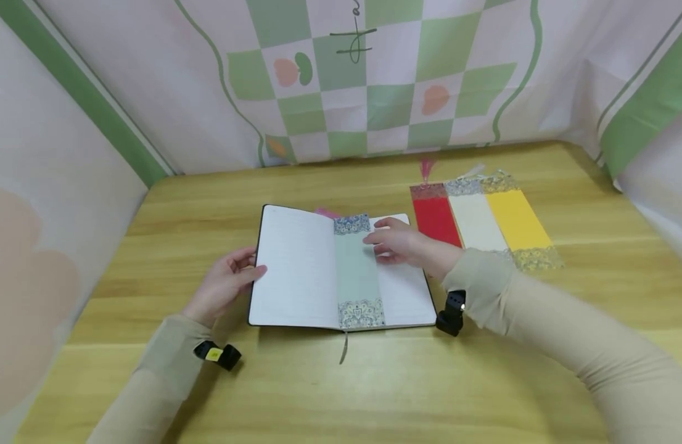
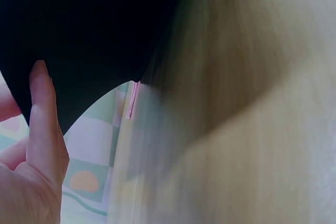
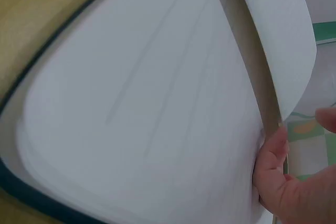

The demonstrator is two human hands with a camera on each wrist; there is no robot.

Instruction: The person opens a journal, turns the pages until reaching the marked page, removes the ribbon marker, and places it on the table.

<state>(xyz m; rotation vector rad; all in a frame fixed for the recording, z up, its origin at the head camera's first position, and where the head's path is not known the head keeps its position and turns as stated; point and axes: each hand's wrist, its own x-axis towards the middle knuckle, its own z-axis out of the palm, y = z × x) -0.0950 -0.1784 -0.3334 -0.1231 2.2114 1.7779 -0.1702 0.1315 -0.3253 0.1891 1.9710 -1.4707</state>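
Note:
An open notebook [image 1: 293,265] with a dark cover lies tilted up on its left side. My left hand [image 1: 232,277] grips its left edge, thumb on the page and fingers behind the black cover [image 2: 89,30]. Along the fold, on the right-hand page [image 1: 404,302], lies a pale green bookmark [image 1: 356,265] with lace-patterned ends. Above its upper right part is my right hand [image 1: 399,240], fingers loosely bent and fingertips at the bookmark's edge. From the right wrist, the thumb [image 3: 326,119] stands apart from the finger [image 3: 273,156] that touches near the fold.
Red [image 1: 436,216], cream [image 1: 476,219] and yellow [image 1: 515,219] bookmarks lie side by side at the right, tassels toward the back. A pink tassel [image 1: 327,213] shows behind the notebook. Its ribbon [image 1: 343,348] hangs at the front. A checked curtain [image 1: 369,92] backs the wooden table [image 1: 330,394].

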